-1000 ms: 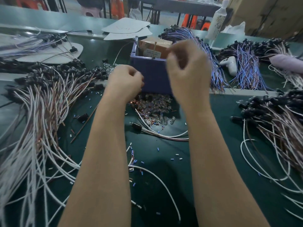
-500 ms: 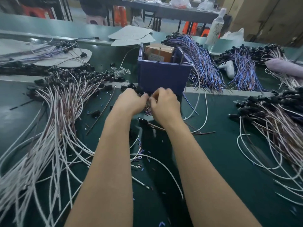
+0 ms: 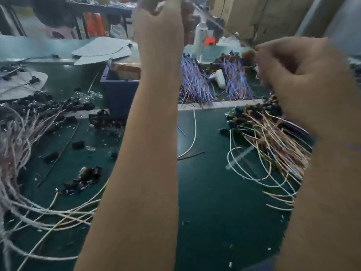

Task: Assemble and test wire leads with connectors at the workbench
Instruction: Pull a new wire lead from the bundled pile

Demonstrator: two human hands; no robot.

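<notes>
The right hand (image 3: 304,81) pinches a thin lead (image 3: 234,34) running up to the raised left hand (image 3: 158,18), whose grip cannot be told. A hard tug could snap it or pull it free.

Left wire heap (image 3: 21,137) and right wire heap (image 3: 273,141) on workbench (image 3: 211,192); box (image 3: 119,94) (farther back) between.
</notes>
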